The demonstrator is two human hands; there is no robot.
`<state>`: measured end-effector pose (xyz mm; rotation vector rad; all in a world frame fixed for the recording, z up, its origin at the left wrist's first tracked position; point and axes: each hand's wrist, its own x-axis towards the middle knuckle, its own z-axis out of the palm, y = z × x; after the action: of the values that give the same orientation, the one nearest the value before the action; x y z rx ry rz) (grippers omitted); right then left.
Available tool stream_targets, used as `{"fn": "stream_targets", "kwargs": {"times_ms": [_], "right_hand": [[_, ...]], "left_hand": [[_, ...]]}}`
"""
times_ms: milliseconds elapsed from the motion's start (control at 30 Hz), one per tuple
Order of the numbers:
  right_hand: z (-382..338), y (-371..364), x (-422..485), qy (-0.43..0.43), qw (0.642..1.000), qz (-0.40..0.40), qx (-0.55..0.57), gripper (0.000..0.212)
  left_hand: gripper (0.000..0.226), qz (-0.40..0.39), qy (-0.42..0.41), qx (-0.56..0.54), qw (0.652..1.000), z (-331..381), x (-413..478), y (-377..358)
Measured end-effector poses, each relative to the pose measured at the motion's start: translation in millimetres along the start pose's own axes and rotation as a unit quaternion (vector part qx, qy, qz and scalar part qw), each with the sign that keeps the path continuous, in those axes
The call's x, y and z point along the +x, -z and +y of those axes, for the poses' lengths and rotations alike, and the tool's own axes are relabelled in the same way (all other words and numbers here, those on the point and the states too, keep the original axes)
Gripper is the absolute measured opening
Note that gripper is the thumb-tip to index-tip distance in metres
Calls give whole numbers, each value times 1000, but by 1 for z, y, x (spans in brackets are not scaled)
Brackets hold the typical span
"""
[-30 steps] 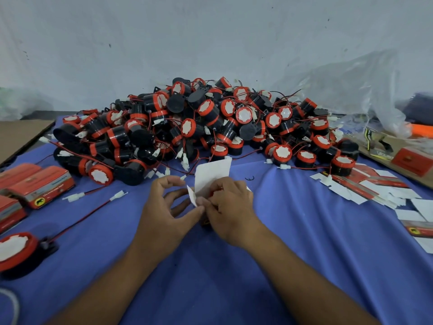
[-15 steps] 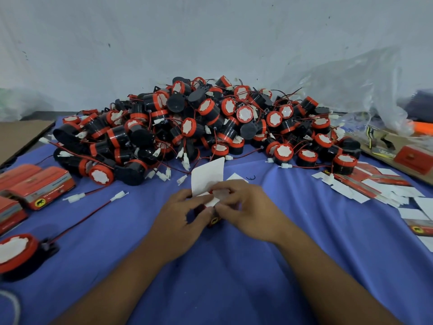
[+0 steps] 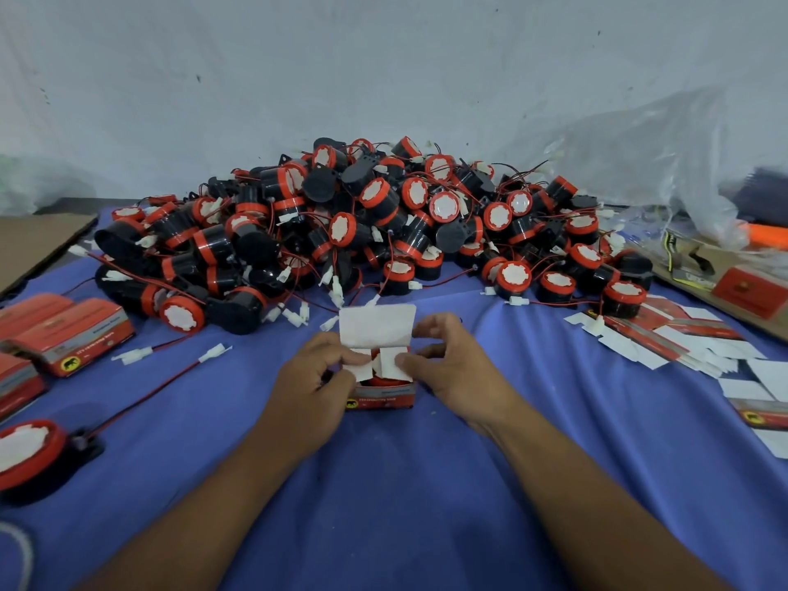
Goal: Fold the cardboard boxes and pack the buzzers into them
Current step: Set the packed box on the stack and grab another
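Cardboard, head view: a small red box (image 3: 380, 396) is seen standing on the blue cloth (image 3: 426, 484) in the middle, just in front of the person.
Left hand (image 3: 317, 388): the box's left side is gripped, and the left white side flap (image 3: 362, 368) is pressed inward by the thumb.
Right hand (image 3: 450, 368): the right side flap (image 3: 394, 364) is pinched between thumb and forefinger and held down over the opening.
Top flap (image 3: 377, 325): it is left standing upright behind the opening, not yet tucked.
Step, as judged: closing the box. Both side flaps are best kept flat while the top flap is brought forward and its tab slid inside the front wall, with the wire kept clear.
Box contents: something red is glimpsed between the flaps, probably a buzzer; most is hidden.
Buzzer pile (image 3: 371, 223): black and red units with wires are heaped behind the box.
Finished boxes (image 3: 64, 334): closed red ones are laid at the left; contents cannot be told.
Flat blanks (image 3: 665, 339): unfolded boxes are stacked at the right.
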<state>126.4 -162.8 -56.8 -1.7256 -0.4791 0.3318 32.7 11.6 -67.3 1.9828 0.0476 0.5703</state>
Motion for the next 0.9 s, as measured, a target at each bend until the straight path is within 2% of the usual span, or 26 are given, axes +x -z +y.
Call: {"fn": "stream_targets", "kwargs": {"times_ms": [33, 67, 167, 233, 300, 367, 500, 600, 733, 900], "right_hand": [[0, 2, 1, 19, 1000, -11, 4, 45], [-3, 2, 0, 47, 998, -30, -6, 49], [-6, 2, -3, 119, 987, -54, -96, 35], [-5, 3, -4, 141, 978, -64, -137, 33], [-5, 7, -6, 133, 974, -113, -147, 32], [-6, 9, -8, 111, 971, -146, -151, 40], [-3, 7, -8, 175, 963, -112, -173, 47], [-4, 7, -7, 149, 976, -117, -110, 39], [-5, 6, -7, 182, 972, -104, -105, 24], [2, 3, -6, 178, 967, -91, -158, 33]], "left_hand": [[44, -1, 3, -5, 1000, -2, 0, 0], [51, -4, 6, -23, 1000, -2, 0, 1], [67, -20, -8, -64, 998, -2, 1, 5], [56, -30, -28, -32, 999, -3, 2, 7], [48, -37, -27, 7, 999, -5, 2, 9], [42, -70, -21, 19, 997, -6, 1, 13], [41, -125, -22, 17, 992, -6, -1, 19], [43, -98, -28, 11, 995, -5, -1, 18], [33, -73, -27, -6, 997, -5, 1, 17], [34, -76, -40, 24, 996, -4, 0, 19]]}}
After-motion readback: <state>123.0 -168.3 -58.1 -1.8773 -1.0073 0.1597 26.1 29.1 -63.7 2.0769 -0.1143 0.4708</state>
